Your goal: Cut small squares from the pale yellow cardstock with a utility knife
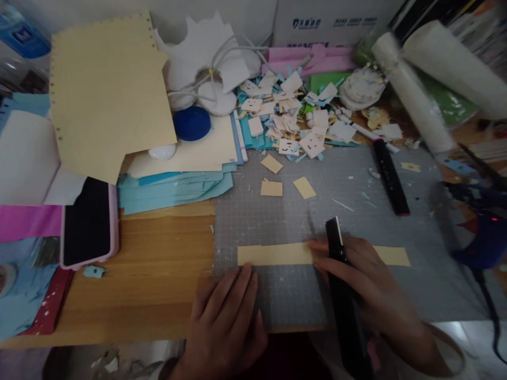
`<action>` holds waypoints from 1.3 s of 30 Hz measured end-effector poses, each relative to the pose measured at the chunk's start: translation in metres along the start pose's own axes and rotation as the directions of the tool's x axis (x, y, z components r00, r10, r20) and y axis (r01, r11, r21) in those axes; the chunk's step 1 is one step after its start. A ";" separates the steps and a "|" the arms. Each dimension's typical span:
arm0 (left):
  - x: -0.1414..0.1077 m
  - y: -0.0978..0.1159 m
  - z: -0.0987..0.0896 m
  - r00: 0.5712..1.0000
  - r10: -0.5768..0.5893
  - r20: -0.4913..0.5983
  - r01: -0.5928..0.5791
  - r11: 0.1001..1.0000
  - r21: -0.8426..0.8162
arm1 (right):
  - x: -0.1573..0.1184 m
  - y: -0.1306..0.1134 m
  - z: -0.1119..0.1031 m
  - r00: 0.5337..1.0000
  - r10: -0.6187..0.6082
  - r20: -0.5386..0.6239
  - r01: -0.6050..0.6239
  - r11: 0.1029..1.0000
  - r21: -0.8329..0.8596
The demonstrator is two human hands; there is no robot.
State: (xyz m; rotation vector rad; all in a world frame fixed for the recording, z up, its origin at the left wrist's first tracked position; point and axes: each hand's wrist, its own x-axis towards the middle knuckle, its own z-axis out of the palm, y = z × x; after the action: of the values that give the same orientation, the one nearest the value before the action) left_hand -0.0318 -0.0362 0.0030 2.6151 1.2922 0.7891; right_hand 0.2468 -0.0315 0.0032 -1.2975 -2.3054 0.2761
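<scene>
The strip (281, 254) lies across the mat's (245, 221) near part; the left hand (227, 311), fingers outstretched side by side, rests fingertips near its left end; the right hand (368, 279) grasps a black tool (343, 295), fingertips at the strip; three cards (271, 188) lie farther off

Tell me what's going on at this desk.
A person is working on a tan strip that lies on the grey mat. The left hand rests with its fingertips at the strip's near edge, toward its left end. The right hand holds a long black tool across the strip, its fingertips at the strip too. Three small tan pieces lie beyond the strip, and behind them is a pile of paper bits, some with faces drawn on.
</scene>
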 end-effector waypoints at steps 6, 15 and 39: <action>0.001 0.000 0.000 1.000 -0.010 -0.005 0.010 1.000 0.008 | -0.002 0.001 0.001 1.000 0.001 0.008 -0.001 1.000 -0.003; 0.007 0.003 0.000 0.990 -0.119 0.082 0.117 0.993 0.035 | -0.004 0.002 0.001 0.999 0.034 0.003 -0.034 0.999 0.024; 0.005 0.003 0.000 0.987 -0.125 0.102 0.121 0.992 0.047 | 0.001 0.002 0.001 1.000 0.020 -0.019 -0.020 1.000 0.008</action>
State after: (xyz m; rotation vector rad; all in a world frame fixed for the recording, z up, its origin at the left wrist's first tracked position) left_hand -0.0273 -0.0344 0.0054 2.5399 1.4370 0.6038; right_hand 0.2474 -0.0301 0.0021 -1.3140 -2.2745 0.2779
